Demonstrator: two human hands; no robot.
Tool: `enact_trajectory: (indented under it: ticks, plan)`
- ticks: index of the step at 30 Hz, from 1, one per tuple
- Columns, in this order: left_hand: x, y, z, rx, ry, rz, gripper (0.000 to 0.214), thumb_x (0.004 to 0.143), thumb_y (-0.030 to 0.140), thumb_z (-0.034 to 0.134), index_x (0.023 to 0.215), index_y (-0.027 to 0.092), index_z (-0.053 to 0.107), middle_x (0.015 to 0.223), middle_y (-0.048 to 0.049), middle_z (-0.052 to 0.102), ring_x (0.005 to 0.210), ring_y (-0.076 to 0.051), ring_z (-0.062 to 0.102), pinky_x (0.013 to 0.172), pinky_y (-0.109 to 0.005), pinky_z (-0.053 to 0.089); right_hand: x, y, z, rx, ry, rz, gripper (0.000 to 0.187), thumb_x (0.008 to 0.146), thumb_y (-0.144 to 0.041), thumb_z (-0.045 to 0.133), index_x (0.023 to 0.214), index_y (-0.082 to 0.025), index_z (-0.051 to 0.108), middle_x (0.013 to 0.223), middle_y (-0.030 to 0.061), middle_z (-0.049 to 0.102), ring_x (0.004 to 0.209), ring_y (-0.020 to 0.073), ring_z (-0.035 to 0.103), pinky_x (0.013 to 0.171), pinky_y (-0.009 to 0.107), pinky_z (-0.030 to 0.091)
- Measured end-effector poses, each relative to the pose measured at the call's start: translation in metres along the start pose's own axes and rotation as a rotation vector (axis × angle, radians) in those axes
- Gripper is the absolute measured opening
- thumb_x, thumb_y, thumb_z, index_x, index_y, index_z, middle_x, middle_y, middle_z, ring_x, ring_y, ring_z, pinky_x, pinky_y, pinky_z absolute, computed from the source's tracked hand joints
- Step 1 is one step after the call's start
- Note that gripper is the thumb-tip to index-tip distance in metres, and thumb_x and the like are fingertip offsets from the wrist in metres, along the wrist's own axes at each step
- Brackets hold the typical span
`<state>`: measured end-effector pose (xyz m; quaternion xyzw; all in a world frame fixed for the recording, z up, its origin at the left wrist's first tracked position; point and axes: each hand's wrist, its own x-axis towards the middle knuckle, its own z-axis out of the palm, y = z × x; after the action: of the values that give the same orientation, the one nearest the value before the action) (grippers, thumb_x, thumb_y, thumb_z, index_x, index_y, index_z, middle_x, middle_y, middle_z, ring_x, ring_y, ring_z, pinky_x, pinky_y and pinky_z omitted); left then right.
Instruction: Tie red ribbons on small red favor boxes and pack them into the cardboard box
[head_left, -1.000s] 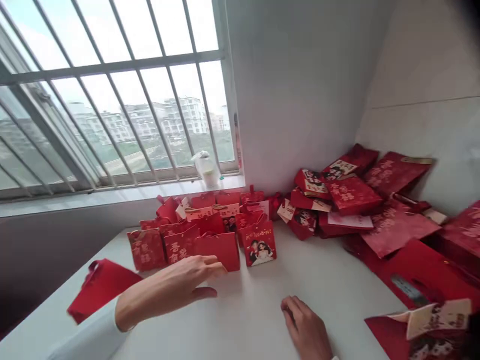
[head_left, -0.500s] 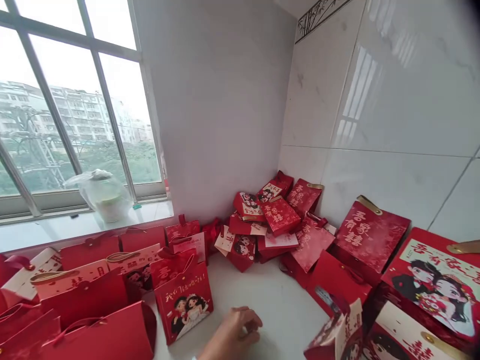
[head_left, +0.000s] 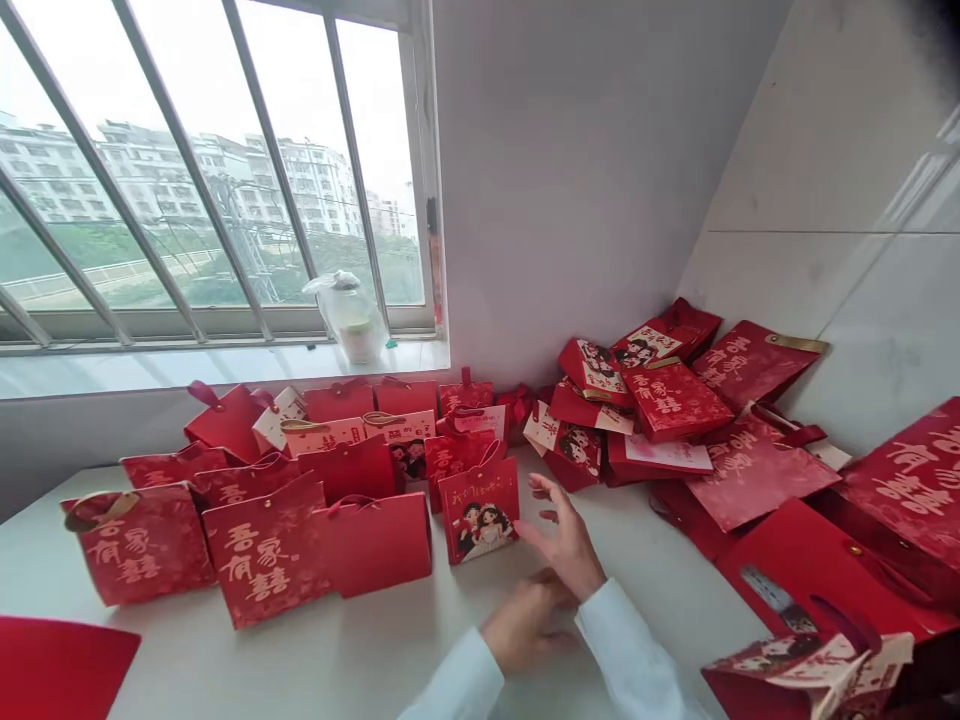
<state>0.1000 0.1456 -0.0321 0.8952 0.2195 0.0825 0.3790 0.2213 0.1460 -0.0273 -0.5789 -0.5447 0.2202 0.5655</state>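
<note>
My right hand (head_left: 566, 540) is just right of a small red gift box (head_left: 480, 515) with a cartoon couple on its front. Its fingers are apart and hold nothing; whether a fingertip touches the box I cannot tell. Lower and closer to me, my left hand (head_left: 521, 625) lies over the white table, blurred, partly overlapping the right wrist, so its fingers are unclear. Left of that box stands a plain red gift box (head_left: 379, 545) with a cord handle. Beside it are a red gift box with gold characters (head_left: 266, 550) and another patterned red box (head_left: 150, 550).
Several upright gift boxes (head_left: 349, 470) stand in rows toward the window. A loose heap of red boxes (head_left: 679, 400) fills the corner, with more boxes (head_left: 795, 560) along the right. A red sheet (head_left: 60, 665) lies at lower left. A bagged container (head_left: 360, 330) sits on the windowsill.
The view has swung left, showing more of the standing boxes and table. My right hand has come into view beside the couple box, and my left hand is now below it.
</note>
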Motion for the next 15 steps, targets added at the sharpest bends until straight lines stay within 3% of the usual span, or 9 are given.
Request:
enact_trajectory:
  ticks: [3,5,10,15]
  plan:
    - [-0.027,0.020,-0.031,0.050,-0.146,-0.061,0.039,0.068,0.027,0.075,0.105,0.019,0.067,0.101,-0.0098,0.068,0.086,-0.026,0.065,0.076,-0.033,0.051,0.020,0.004,0.011,0.068,-0.102,-0.007,0.056,0.074,-0.040,0.066,0.125,-0.022,0.050,0.125,0.0093,0.057,0.113,0.0247,0.053,0.089,0.037,0.047]
    - [-0.049,0.038,-0.054,0.120,-0.139,-0.130,0.042,0.073,0.031,0.072,0.112,0.020,0.063,0.105,-0.0100,0.067,0.091,-0.027,0.064,0.077,-0.034,0.050,0.027,0.006,0.015,0.099,-0.149,-0.009,0.049,0.078,-0.044,0.062,0.120,-0.021,0.053,0.121,0.0089,0.060,0.112,0.0243,0.055,0.089,0.037,0.046]
    - [-0.098,0.067,-0.100,0.232,0.217,-0.307,0.026,0.083,0.027,0.060,0.109,0.022,0.060,0.109,-0.0053,0.064,0.098,-0.023,0.059,0.084,-0.033,0.047,0.028,0.001,0.010,0.098,-0.209,-0.007,0.033,0.077,-0.045,0.062,0.099,-0.020,0.059,0.100,0.0057,0.067,0.092,0.0221,0.061,0.082,0.035,0.046]
    - [-0.104,0.057,-0.116,0.026,0.429,-0.352,0.019,0.088,0.036,0.050,0.098,0.023,0.059,0.094,-0.0023,0.065,0.086,-0.018,0.060,0.074,-0.027,0.049,0.018,-0.014,-0.015,0.029,-0.210,0.018,0.028,0.076,-0.043,0.062,0.091,-0.020,0.058,0.093,0.0045,0.066,0.085,0.0207,0.059,0.074,0.032,0.045]
